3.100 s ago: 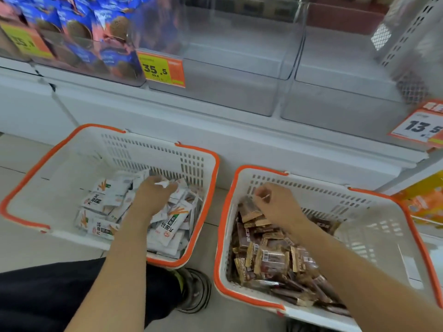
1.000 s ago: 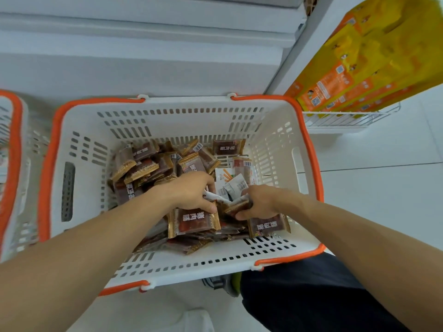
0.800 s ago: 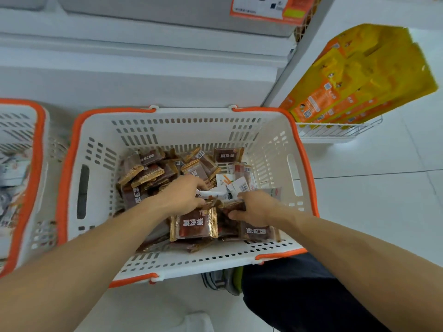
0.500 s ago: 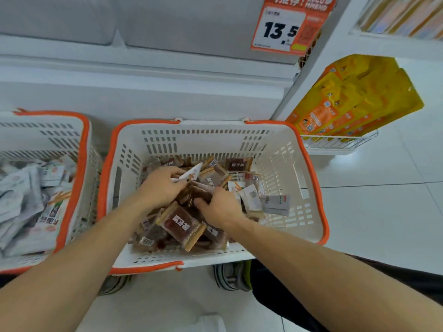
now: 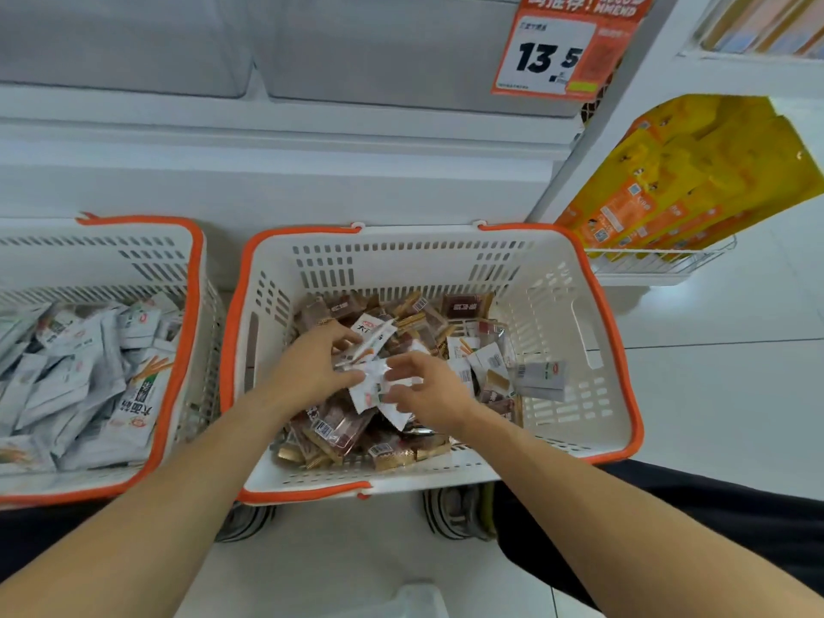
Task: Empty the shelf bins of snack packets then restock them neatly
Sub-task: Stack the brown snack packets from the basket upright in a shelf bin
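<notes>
At frame centre, a white basket with an orange rim (image 5: 557,278) holds a loose heap of brown snack packets (image 5: 343,428) with several white packets (image 5: 372,394) mixed in. At the left edge, a second white basket (image 5: 191,305) is piled with white packets (image 5: 84,385).

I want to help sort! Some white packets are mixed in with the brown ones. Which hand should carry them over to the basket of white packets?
Probably the left hand: it already grips white snack packets and is nearer the white-packet basket on the left.
</notes>
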{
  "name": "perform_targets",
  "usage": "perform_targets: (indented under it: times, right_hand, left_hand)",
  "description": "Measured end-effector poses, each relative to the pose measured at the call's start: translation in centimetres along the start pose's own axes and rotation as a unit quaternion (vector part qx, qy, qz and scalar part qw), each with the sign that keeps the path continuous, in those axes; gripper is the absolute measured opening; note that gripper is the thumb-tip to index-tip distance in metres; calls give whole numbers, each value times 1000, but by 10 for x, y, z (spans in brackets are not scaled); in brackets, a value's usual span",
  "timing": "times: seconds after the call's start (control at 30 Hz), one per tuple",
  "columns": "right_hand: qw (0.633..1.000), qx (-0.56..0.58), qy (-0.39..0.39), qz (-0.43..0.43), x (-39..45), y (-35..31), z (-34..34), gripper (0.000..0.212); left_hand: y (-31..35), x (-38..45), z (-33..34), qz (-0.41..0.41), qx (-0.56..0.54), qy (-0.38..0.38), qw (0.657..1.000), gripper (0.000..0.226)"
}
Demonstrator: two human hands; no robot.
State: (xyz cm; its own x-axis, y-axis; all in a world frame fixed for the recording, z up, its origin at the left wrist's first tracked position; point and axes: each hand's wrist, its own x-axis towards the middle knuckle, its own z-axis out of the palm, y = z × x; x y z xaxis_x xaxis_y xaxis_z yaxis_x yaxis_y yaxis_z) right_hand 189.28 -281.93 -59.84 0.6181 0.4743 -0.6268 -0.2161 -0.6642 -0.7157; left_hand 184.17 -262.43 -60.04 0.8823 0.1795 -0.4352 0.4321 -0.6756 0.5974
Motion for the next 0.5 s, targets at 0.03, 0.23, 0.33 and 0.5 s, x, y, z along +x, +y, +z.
perform_targets:
  times: [0.03,0.23,0.33,0.5]
  right_hand:
    - [999,22,21,25,6,6,-2,36]
    - [976,-78,138,149,37,33,9,56]
    - [974,-27,160,158,40,37,3,58]
    - [961,93,199,170,42,44,-10,61]
  left_hand:
    - [-1,0,6,1,16,16,1000,44]
    - [0,4,14,-36,22,34,999,30]
    - [3,9,10,-51,14,-20,998,43]
    - [16,24,15,-83,-3,-30,996,42]
